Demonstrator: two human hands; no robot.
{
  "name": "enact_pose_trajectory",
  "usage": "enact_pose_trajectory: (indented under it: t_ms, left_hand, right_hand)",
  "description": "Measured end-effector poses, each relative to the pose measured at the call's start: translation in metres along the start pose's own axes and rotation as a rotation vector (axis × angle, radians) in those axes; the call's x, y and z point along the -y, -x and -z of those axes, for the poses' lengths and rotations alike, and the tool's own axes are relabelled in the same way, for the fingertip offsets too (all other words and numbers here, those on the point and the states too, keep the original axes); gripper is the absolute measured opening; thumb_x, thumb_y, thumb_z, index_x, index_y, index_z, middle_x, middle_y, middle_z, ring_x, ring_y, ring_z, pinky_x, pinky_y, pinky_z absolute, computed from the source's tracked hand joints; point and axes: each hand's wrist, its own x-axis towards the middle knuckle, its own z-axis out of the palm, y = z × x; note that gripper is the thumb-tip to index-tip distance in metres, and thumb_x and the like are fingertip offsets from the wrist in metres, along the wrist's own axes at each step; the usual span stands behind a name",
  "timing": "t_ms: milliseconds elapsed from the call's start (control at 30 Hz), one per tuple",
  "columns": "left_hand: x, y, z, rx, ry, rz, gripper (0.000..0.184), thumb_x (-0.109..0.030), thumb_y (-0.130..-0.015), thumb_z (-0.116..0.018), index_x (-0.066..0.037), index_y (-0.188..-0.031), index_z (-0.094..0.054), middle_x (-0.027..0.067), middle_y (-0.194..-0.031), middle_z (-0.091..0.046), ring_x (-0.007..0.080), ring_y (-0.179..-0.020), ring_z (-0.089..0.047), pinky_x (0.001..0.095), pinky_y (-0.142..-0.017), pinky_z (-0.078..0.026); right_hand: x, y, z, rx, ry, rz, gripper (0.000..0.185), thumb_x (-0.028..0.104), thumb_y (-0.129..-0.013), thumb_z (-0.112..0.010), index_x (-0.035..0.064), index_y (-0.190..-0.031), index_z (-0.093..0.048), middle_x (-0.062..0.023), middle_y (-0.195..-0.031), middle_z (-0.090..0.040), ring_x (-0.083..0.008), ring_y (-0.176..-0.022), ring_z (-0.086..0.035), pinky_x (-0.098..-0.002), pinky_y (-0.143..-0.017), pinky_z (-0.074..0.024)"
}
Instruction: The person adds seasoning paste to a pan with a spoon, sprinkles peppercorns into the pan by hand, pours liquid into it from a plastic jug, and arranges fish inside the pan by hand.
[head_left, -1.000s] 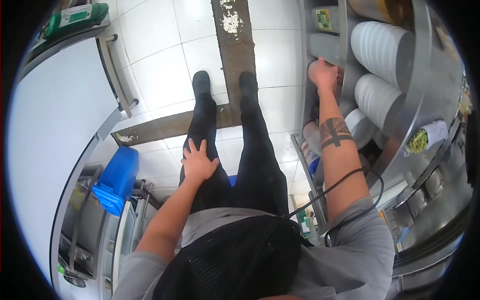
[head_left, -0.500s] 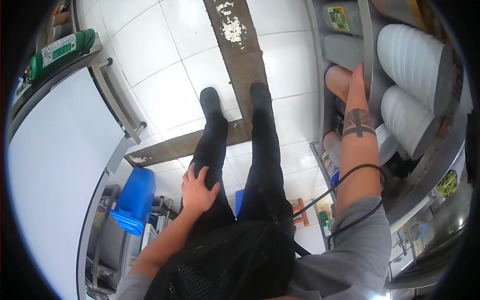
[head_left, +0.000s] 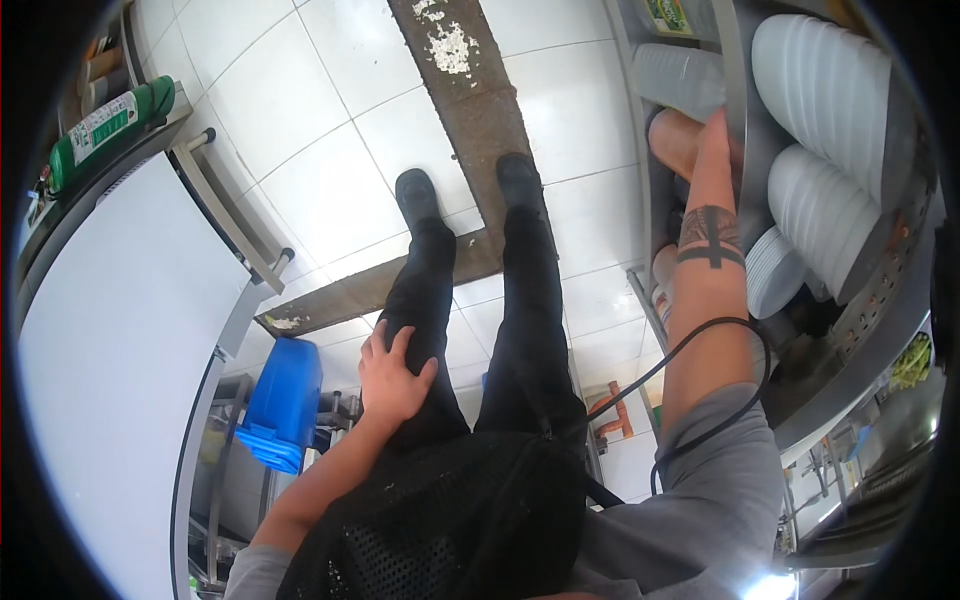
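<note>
My left hand [head_left: 398, 378] lies on the black trouser leg [head_left: 425, 290] near the knee, its fingers spread and nothing in it. On the right, my right arm stretches up into a metal shelf unit [head_left: 752, 95]. Only the wrist end of my right hand [head_left: 716, 128] shows; the fingers are hidden among the shelves. Close to it are a brown rounded container [head_left: 673, 138] and clear plastic containers [head_left: 675, 78]. Beside the forearm lie nested stacks of white tubs [head_left: 815, 90], with a smaller stack of white lids or plates [head_left: 772, 275] below.
A white-topped worktable [head_left: 120, 330] with a metal rail stands at left, a green bottle [head_left: 110, 135] beyond it. A blue bin [head_left: 282, 400] sits by my left knee. Brown strips cross the white tiled floor [head_left: 310, 190]. A black cable [head_left: 690, 350] loops around my right arm.
The view has shifted slightly, so the shelf and its containers sit a little higher in the picture. My left hand stays on the leg; my right arm still reaches into the shelf.
</note>
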Motion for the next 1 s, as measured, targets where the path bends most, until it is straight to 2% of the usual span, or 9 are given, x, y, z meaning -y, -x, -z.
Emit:
enact_pose_trajectory:
  t_ms: [133,167,200,233,533,700,933,1000]
  left_hand:
    - [0.001,0.002,-0.002,-0.007,0.01,0.006,0.063,-0.039,-0.081,-0.072,-0.015,-0.136,-0.054,0.0229,-0.149,-0.036,0.0424,-0.136,-0.036,0.0519,-0.11,-0.035]
    - [0.001,0.001,-0.003,-0.015,0.014,0.0,0.062,-0.039,-0.081,-0.072,-0.015,-0.136,-0.054,0.0229,-0.149,-0.037,0.0424,-0.135,-0.036,0.0518,-0.109,-0.035]
    - [0.001,0.002,-0.004,-0.023,0.018,-0.01,0.062,-0.038,-0.081,-0.072,-0.015,-0.135,-0.054,0.0228,-0.149,-0.037,0.0424,-0.135,-0.037,0.0517,-0.109,-0.035]
    - [0.001,0.001,-0.006,-0.018,0.015,-0.012,0.062,-0.038,-0.081,-0.072,-0.015,-0.135,-0.054,0.0228,-0.149,-0.037,0.0424,-0.135,-0.037,0.0517,-0.109,-0.035]
    - [-0.005,-0.001,-0.006,-0.04,0.016,-0.027,0.061,-0.038,-0.081,-0.072,-0.015,-0.134,-0.056,0.0229,-0.148,-0.037,0.0425,-0.133,-0.038,0.0514,-0.109,-0.035]
    - [-0.005,0.001,-0.003,-0.058,0.021,-0.036,0.059,-0.034,-0.079,-0.075,-0.014,-0.131,-0.057,0.0233,-0.147,-0.038,0.0441,-0.132,-0.04,0.0517,-0.108,-0.037]
    - [-0.001,0.005,-0.006,-0.043,0.101,-0.015,0.06,-0.036,-0.08,-0.073,-0.014,-0.133,-0.055,0.0222,-0.148,-0.037,0.042,-0.134,-0.037,0.0517,-0.11,-0.034]
    - [0.002,0.005,-0.005,-0.045,0.116,0.002,0.059,-0.035,-0.08,-0.074,-0.014,-0.132,-0.056,0.0223,-0.148,-0.037,0.042,-0.134,-0.037,0.0518,-0.11,-0.034]
  right_hand:
    - [-0.001,-0.009,-0.005,-0.004,0.116,0.037,0.064,0.049,-0.095,-0.055,-0.0045,-0.129,-0.059,-0.0187,-0.132,-0.061,-0.0326,-0.118,-0.058,-0.0406,-0.104,-0.042]
    - [-0.005,-0.013,-0.006,0.065,0.032,-0.004,0.064,0.049,-0.095,-0.055,-0.0044,-0.129,-0.059,-0.0186,-0.132,-0.061,-0.0324,-0.118,-0.058,-0.0404,-0.103,-0.0421]
    - [-0.007,-0.014,-0.01,0.107,-0.193,-0.061,0.063,0.049,-0.094,-0.056,-0.0043,-0.129,-0.059,-0.0185,-0.132,-0.061,-0.0322,-0.118,-0.059,-0.0403,-0.103,-0.0423]
    - [-0.006,-0.013,-0.01,0.105,-0.55,-0.127,0.063,0.048,-0.094,-0.056,-0.0042,-0.129,-0.059,-0.0184,-0.132,-0.061,-0.0321,-0.118,-0.059,-0.0401,-0.103,-0.0425]
    - [0.008,-0.013,-0.008,0.061,-0.648,-0.207,0.06,0.046,-0.093,-0.06,-0.0036,-0.128,-0.059,-0.0176,-0.131,-0.061,-0.0305,-0.116,-0.059,-0.0387,-0.101,-0.0441]
    - [0.02,-0.012,-0.003,0.051,-0.704,-0.274,0.059,0.044,-0.093,-0.062,-0.0032,-0.128,-0.059,-0.0171,-0.13,-0.061,-0.0296,-0.115,-0.059,-0.038,-0.099,-0.045]
    - [0.065,0.075,0.035,-0.007,-0.786,-0.502,0.058,0.042,-0.092,-0.064,-0.0027,-0.128,-0.06,-0.0165,-0.129,-0.061,-0.0284,-0.113,-0.06,-0.0369,-0.098,-0.0462]
    - [0.071,0.099,0.014,0.082,-0.903,-0.403,0.056,0.039,-0.091,-0.066,-0.0037,-0.127,-0.059,-0.0171,-0.127,-0.062,-0.0284,-0.112,-0.06,-0.0374,-0.097,-0.0466]
